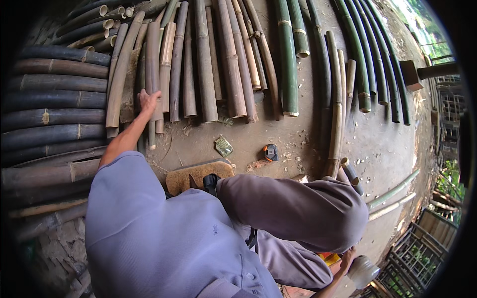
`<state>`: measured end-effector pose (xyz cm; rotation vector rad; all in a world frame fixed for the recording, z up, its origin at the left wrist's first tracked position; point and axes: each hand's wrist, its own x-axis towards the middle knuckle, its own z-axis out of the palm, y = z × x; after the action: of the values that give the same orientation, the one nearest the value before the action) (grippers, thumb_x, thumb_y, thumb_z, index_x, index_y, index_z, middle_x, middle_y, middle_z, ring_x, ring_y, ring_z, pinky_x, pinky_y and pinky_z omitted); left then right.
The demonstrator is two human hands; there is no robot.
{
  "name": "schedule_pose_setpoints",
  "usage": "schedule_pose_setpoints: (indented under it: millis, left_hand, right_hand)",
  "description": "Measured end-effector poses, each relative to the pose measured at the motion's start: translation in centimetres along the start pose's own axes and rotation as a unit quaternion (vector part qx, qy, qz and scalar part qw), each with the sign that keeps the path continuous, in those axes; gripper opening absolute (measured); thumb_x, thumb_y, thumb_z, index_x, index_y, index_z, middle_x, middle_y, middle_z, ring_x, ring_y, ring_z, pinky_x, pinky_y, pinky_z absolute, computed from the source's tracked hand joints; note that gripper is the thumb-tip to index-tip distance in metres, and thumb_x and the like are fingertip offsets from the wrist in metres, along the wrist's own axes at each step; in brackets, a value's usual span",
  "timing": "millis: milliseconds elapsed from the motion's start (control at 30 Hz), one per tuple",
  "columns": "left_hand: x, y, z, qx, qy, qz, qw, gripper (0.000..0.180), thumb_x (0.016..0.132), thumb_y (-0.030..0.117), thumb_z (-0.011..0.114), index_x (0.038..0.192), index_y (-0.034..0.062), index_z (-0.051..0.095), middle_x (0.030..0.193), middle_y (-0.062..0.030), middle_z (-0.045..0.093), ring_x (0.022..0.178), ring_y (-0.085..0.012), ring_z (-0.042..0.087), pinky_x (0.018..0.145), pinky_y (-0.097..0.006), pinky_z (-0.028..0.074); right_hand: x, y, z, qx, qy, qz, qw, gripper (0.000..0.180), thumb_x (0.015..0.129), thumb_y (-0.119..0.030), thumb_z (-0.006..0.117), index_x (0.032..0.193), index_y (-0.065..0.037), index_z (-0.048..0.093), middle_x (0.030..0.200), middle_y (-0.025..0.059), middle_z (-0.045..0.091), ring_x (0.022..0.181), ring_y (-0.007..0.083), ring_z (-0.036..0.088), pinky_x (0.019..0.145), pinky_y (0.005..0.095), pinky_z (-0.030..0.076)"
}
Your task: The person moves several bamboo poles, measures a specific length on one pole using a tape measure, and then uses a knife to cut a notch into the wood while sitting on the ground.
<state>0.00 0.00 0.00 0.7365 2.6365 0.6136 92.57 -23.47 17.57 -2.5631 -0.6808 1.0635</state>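
Observation:
My left hand (pixel 149 101) reaches forward, its fingers wrapped round the lower part of a brown bamboo pole (pixel 153 69). That pole lies among several dry brown poles side by side, their near ends toward me. My right hand (pixel 347 259) is low at the right, beside my bent knee. Its fingers are partly hidden, so whether it holds anything does not show. A cloudy clear plastic container (pixel 363 272) is just right of it. On the ground ahead are an orange and black tape measure (pixel 271 152) and a small green packet (pixel 223 146).
Dark bamboo poles (pixel 59 99) are stacked crosswise on the left. Green poles (pixel 286 64) lie ahead to the right. A worn brown board (pixel 198 175) lies by my leg. Short bamboo pieces (pixel 352 174) are right of my knee. Chips litter the concrete floor (pixel 318 139).

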Motion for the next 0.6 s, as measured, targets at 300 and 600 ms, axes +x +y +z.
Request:
schedule_pose_setpoints:
  millis: [300, 600]
  left_hand:
    - [-5.1, 3.5, -1.0, 0.168, 0.09, 0.397, 0.898, 0.045, 0.069, 0.003, 0.064, 0.111, 0.002, 0.049, 0.114, -0.0167, 0.044, 0.102, -0.0335, 0.047, 0.089, -0.041, 0.041]
    - [-7.4, 2.1, 10.9, -0.124, -0.244, -0.099, 0.957, 0.041, 0.069, 0.026, 0.067, 0.099, -0.0001, 0.055, 0.093, -0.0155, 0.059, 0.09, -0.0289, 0.059, 0.076, -0.042, 0.051]
  right_hand:
    - [0.6, 1.9, -0.7, -0.043, 0.024, -0.014, 0.999, 0.048, 0.086, -0.041, 0.055, 0.125, -0.013, 0.054, 0.079, 0.0084, 0.069, 0.074, 0.0108, 0.065, 0.067, 0.0244, 0.05]
    - [-0.6, -2.2, 0.6, 0.046, 0.01, -0.027, 0.999, 0.036, 0.086, -0.014, 0.058, 0.12, -0.004, 0.051, 0.081, 0.0103, 0.063, 0.053, 0.0151, 0.06, 0.044, 0.023, 0.047]
